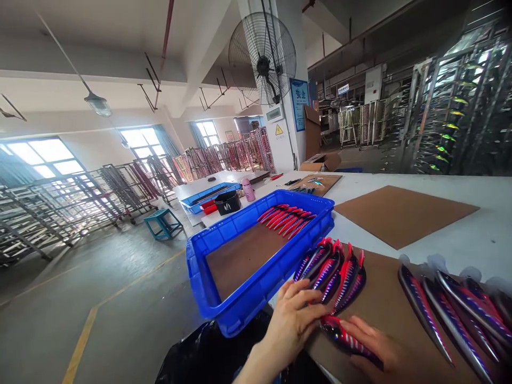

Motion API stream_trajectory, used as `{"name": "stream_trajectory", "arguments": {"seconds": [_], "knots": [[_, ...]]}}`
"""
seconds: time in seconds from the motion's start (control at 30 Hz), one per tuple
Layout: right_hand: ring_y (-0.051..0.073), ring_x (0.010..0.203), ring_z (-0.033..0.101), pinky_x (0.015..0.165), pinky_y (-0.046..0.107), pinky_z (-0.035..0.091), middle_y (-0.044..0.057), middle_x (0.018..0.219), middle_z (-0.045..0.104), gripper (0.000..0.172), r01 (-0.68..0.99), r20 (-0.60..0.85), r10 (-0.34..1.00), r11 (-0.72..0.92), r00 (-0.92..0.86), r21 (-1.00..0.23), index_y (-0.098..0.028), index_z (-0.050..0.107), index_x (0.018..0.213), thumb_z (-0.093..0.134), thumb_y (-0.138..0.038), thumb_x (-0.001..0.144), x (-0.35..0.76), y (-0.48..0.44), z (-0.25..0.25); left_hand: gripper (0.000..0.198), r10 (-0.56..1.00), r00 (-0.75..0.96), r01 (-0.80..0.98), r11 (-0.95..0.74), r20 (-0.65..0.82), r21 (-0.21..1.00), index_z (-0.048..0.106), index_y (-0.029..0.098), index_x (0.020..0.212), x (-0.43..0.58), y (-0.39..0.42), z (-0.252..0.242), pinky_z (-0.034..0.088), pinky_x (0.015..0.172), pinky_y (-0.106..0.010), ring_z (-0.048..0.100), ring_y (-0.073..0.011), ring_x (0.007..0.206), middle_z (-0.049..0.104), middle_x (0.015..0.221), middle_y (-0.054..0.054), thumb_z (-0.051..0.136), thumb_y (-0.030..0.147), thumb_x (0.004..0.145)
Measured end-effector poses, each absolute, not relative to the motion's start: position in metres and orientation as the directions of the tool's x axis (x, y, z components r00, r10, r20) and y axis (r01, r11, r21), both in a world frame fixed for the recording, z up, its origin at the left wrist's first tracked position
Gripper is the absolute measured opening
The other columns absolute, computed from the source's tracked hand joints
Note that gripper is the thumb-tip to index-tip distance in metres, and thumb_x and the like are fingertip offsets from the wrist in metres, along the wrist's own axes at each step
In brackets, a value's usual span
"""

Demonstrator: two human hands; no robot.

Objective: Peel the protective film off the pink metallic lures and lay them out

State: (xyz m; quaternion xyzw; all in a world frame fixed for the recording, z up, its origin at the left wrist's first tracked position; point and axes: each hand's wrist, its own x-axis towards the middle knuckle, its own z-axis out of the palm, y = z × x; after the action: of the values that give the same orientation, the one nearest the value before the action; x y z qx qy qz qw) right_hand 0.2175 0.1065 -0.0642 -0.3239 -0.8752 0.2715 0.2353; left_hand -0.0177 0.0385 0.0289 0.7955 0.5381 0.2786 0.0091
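My left hand (294, 320) rests with fingers curled against the near ends of a bunch of purple-and-red fishing lures (332, 269) lying side by side on a brown cardboard sheet (384, 298). My right hand (376, 346) lies over a single lure (346, 338) nearest me, fingers pressing on it. A blue plastic crate (240, 298) stands just left of the hands. It has a cardboard liner and a row of red lures (286, 216) at its far end.
More purple lures (452, 309) lie at the right on the same sheet. A second cardboard sheet (404, 213) lies on the white table. Beyond are another blue tray (208, 193), a black tub, a pink bottle (248, 190), metal racks, a stool (162, 221) and a wall fan.
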Motion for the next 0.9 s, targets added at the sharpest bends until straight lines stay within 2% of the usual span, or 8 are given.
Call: {"name": "stream_trajectory", "arguments": {"seconds": [0.1,0.27,0.4,0.63,0.7,0.77,0.83,0.9], "knots": [[0.026,0.108,0.066,0.086,0.033,0.057,0.002,0.129,0.064,0.044,0.429,0.329,0.611,0.765,-0.72,-0.48,-0.032,0.06,0.131,0.056,-0.037,0.087,0.213,0.108,-0.066,0.006,0.869,0.31,0.815,-0.452,0.386,0.364,0.069,0.027,0.091,-0.016,0.043,0.025,0.037,0.097,-0.04,0.062,-0.0196,0.097,0.075,0.092,0.003,0.064,0.028,0.088],[0.023,0.068,0.069,0.059,0.033,0.058,0.004,0.112,0.073,0.043,0.529,0.505,0.484,0.846,-0.715,-0.062,-0.033,0.067,0.118,0.054,-0.022,0.079,0.203,0.111,-0.09,0.007,0.943,0.163,0.801,-0.299,0.291,0.519,0.066,0.018,0.076,-0.008,0.042,0.017,0.039,0.077,-0.032,0.059,-0.0187,0.081,0.069,0.08,-0.003,0.066,0.013,0.081],[0.02,0.065,0.065,0.056,0.03,0.05,0.002,0.108,0.073,0.049,0.531,0.587,0.424,0.847,-0.69,0.013,-0.034,0.067,0.107,0.044,-0.004,0.077,0.198,0.106,-0.089,0.011,0.991,-0.015,0.649,-0.092,0.134,0.755,0.064,0.017,0.068,-0.004,0.043,0.021,0.034,0.072,-0.03,0.054,-0.0173,0.074,0.062,0.071,-0.001,0.063,0.01,0.076],[0.016,0.065,0.065,0.065,0.032,0.045,-0.005,0.095,0.076,0.05,0.417,0.763,0.155,0.894,-0.627,0.162,-0.035,0.066,0.104,0.034,-0.001,0.086,0.197,0.102,-0.05,0.017,0.972,-0.172,0.259,0.203,-0.161,0.944,0.058,0.016,0.066,-0.025,0.049,0.021,0.023,0.055,-0.025,0.033,-0.009,0.053,0.045,0.056,0.005,0.066,0.03,0.071],[0.016,0.073,0.068,0.068,0.031,0.049,-0.005,0.101,0.076,0.044,0.339,0.755,0.213,0.941,-0.62,0.012,-0.038,0.067,0.107,0.037,-0.01,0.091,0.201,0.1,-0.046,0.029,0.956,-0.167,0.069,0.257,-0.243,0.964,0.057,0.015,0.069,-0.031,0.051,0.016,0.025,0.052,-0.024,0.034,-0.0077,0.05,0.045,0.056,0.006,0.071,0.041,0.066],[0.02,0.089,0.07,0.077,0.033,0.053,-0.002,0.113,0.073,0.028,0.278,0.67,0.454,0.891,-0.588,-0.359,-0.037,0.068,0.111,0.049,-0.028,0.092,0.205,0.095,-0.044,0.039,0.943,-0.176,-0.112,0.265,-0.282,0.958,0.057,0.015,0.075,-0.033,0.051,0.013,0.03,0.053,-0.023,0.039,-0.0075,0.05,0.049,0.058,0.005,0.073,0.048,0.062],[0.025,0.099,0.068,0.081,0.034,0.055,0.003,0.117,0.071,0.032,0.23,0.479,0.717,0.648,-0.506,-0.726,-0.032,0.068,0.115,0.055,-0.044,0.089,0.21,0.088,-0.039,0.045,0.939,-0.193,-0.249,0.235,-0.286,0.94,0.057,0.015,0.084,-0.03,0.049,0.01,0.036,0.056,-0.022,0.047,-0.0084,0.054,0.056,0.066,0.002,0.074,0.049,0.061],[0.026,0.088,0.071,0.072,0.033,0.057,0.007,0.1,0.076,0.046,0.116,0.219,0.9,0.28,-0.378,-0.953,-0.025,0.067,0.118,0.05,-0.055,0.088,0.213,0.084,-0.032,0.047,0.94,-0.218,-0.352,0.175,-0.262,0.92,0.056,0.016,0.093,-0.024,0.045,0.008,0.041,0.063,-0.023,0.055,-0.0101,0.062,0.063,0.077,-0.001,0.076,0.046,0.062]]}}
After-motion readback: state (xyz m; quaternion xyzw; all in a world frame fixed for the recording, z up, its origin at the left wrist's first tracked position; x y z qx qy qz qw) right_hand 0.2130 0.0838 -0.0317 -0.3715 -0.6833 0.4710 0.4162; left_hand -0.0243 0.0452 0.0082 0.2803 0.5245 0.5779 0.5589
